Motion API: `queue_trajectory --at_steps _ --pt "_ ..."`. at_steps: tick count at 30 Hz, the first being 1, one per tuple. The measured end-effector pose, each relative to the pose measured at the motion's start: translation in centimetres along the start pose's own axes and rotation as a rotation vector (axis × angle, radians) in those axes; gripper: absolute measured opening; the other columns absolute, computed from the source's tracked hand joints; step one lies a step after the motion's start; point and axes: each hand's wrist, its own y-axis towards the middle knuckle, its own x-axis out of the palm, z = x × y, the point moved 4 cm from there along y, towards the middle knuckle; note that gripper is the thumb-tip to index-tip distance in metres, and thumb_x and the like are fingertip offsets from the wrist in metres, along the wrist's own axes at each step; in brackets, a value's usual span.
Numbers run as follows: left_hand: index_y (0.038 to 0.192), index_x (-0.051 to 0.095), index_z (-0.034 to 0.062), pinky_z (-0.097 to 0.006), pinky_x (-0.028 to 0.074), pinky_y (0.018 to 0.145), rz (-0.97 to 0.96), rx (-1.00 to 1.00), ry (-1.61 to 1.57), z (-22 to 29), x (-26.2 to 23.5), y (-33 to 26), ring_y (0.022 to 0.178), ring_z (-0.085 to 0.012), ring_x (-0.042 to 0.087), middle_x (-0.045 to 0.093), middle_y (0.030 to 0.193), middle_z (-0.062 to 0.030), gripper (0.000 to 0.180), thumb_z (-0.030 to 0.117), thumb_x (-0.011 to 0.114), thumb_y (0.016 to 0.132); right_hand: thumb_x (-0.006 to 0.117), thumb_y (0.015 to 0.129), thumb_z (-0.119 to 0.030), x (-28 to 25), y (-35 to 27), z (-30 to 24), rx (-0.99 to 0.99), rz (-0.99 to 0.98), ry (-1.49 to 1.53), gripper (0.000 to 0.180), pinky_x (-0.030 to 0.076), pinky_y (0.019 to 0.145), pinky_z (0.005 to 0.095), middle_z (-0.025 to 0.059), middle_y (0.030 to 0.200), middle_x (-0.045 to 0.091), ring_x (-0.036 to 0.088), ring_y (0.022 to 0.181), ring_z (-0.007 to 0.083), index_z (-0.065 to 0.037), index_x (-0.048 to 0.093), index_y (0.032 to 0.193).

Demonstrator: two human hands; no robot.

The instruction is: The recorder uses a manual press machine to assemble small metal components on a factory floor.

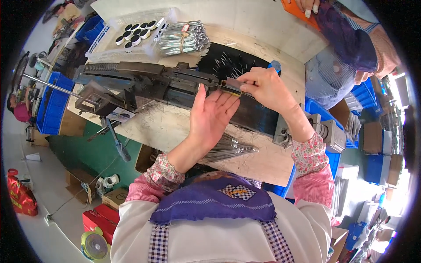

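Observation:
Over the dark metal bench machine (pixel 175 87), my right hand (pixel 268 87) is closed in a pinch on a small rectangular block (pixel 230 87) with a brownish top and a yellowish edge. My left hand (pixel 210 115) is open, palm up, fingers stretched toward the block. The fingertips lie right at its lower edge; whether they touch it I cannot tell. Behind the block, loose thin metal pins (pixel 228 65) are scattered on a black sheet. Just in front of the machine lies a bunch of thin metal wires (pixel 230 148), partly behind my left forearm.
A white plastic basket (pixel 98 48) holds several black-and-white round pieces. Beside it lies a tied bundle of metal rods (pixel 183 38). A lever rod (pixel 50 84) sticks out at left. Another person (pixel 337 65) is close by at the far right. A blue bin (pixel 55 103) stands left.

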Motion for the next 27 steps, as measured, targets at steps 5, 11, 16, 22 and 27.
queue_trajectory --at_steps 5,11,16,22,27 --pt "0.136 0.032 -0.0067 -0.038 0.023 0.114 -0.041 0.002 -0.008 0.0 -0.2 -0.2 0.133 -0.0261 0.034 0.038 0.14 -0.0174 0.077 0.059 0.03 0.095 0.067 0.074 -0.012 -1.1 -0.1 -1.9 0.131 0.061 0.097 0.014 0.046 0.069 0.036 0.0076 0.074 0.062 0.061 0.071 0.0252 -0.009 0.071 0.088" --pt "0.135 0.028 -0.0113 -0.042 0.022 0.115 0.039 0.038 -0.055 -0.3 0.1 -0.6 0.131 -0.0321 0.037 0.038 0.138 -0.0235 0.077 0.056 0.028 0.096 0.062 0.08 -0.015 -0.6 -1.2 -4.5 -0.189 0.129 -0.172 0.015 0.044 0.067 0.0372 0.0068 0.072 0.062 0.062 0.072 0.0261 -0.011 0.067 0.094" --pt "0.126 0.038 -0.0094 -0.042 0.023 0.114 0.035 0.038 -0.061 -0.7 -0.3 -0.8 0.13 -0.0323 0.037 0.043 0.132 -0.0219 0.069 0.053 0.029 0.097 0.053 0.09 -0.015 -1.2 -2.7 -5.0 0.048 0.119 -0.156 0.025 0.051 0.057 0.0429 0.0173 0.07 0.064 0.065 0.065 0.034 -0.002 0.057 0.111" --pt "0.13 0.039 -0.0027 -0.039 0.025 0.113 -0.012 0.01 -0.064 -0.2 -0.8 0.4 0.128 -0.0246 0.041 0.047 0.132 -0.015 0.066 0.054 0.031 0.097 0.052 0.083 -0.008 1.2 -1.3 -5.1 0.159 -0.144 -0.392 0.038 0.05 0.061 0.0458 0.0222 0.069 0.062 0.063 0.067 0.0375 0.005 0.053 0.119" --pt "0.11 0.048 0.002 -0.038 0.033 0.104 0.01 0.017 -0.109 0.4 -0.4 0.0 0.113 -0.0246 0.049 0.054 0.114 -0.0124 0.055 0.054 0.038 0.095 0.056 0.072 -0.005 1.2 -0.4 -6.4 0.06 -0.186 -0.541 0.048 0.051 0.059 0.0432 0.0201 0.066 0.063 0.064 0.061 0.0343 0.01 0.052 0.118"
